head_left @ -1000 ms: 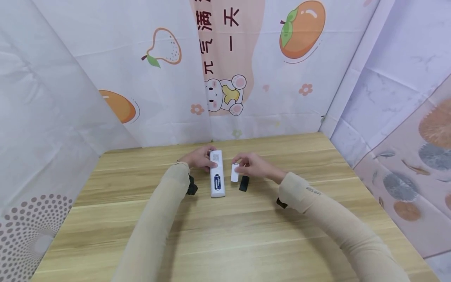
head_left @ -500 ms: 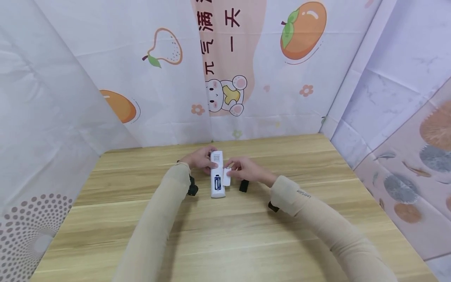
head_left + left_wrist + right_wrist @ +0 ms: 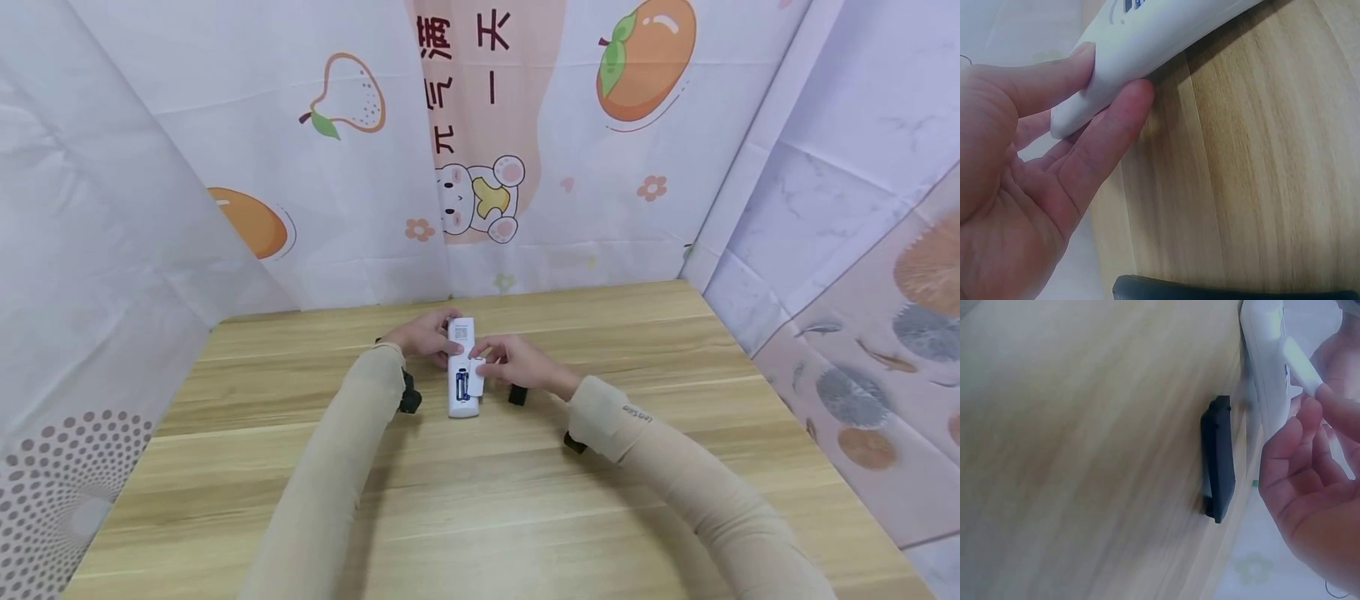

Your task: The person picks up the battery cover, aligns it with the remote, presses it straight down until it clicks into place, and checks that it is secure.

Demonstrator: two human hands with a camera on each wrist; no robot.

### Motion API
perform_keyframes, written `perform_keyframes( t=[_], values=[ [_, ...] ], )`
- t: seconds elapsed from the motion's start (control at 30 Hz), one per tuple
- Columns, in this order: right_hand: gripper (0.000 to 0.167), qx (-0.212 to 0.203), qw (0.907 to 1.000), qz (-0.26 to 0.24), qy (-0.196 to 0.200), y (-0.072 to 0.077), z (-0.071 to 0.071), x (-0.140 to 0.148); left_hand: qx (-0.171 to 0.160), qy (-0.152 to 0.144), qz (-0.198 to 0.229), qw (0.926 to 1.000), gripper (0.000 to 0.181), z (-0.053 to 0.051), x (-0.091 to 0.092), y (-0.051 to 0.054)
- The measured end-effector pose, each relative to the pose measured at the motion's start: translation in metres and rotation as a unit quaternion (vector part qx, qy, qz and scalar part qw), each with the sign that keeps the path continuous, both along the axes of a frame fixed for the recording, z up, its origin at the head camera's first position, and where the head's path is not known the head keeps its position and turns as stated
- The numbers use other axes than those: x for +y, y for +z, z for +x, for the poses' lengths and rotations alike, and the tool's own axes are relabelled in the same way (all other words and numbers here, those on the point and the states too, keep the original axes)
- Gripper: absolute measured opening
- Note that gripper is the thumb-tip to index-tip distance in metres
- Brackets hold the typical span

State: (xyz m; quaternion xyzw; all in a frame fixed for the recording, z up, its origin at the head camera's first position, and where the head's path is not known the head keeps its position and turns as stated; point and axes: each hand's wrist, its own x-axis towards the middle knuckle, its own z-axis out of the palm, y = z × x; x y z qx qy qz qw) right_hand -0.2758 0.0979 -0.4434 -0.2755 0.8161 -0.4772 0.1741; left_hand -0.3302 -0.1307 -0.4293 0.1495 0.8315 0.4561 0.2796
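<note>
A white remote control (image 3: pixel 462 408) lies back side up near the far side of the table. Its battery compartment is uncovered and shows dark blue batteries (image 3: pixel 462 385). My left hand (image 3: pixel 426 336) grips the remote's far end, thumb on top and fingers along the side, as the left wrist view shows. Between thumb and fingers, my right hand (image 3: pixel 525 364) pinches a small white battery cover (image 3: pixel 477 383). This cover is tilted over the right edge of the remote, beside the compartment. Whether it touches the remote is unclear.
A small black cover-like piece (image 3: pixel 1221 459) lies on the wooden table (image 3: pixel 480 517), right of the remote and partly under the right hand in the head view. A printed curtain (image 3: pixel 360 208) hangs behind the table's far edge.
My right hand has carried the white battery cover leftward, from beside the remote to over its right edge. My left hand has kept its grip on the remote.
</note>
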Motion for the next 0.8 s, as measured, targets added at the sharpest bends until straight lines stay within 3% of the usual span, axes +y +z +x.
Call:
perform_keyframes(
  t=[0.43, 0.8],
  values=[
    [0.02, 0.007, 0.9993, 0.007, -0.037, 0.001, 0.009, -0.012, -0.009, 0.002, 0.002, 1.0, 0.065, -0.001, 0.001, 0.0],
    [0.02, -0.005, 0.9975, 0.039, -0.059, 0.009, 0.013, -0.019, 0.009, -0.007, -0.006, 0.9999, 0.064, 0.001, 0.003, 0.004]
  ],
)
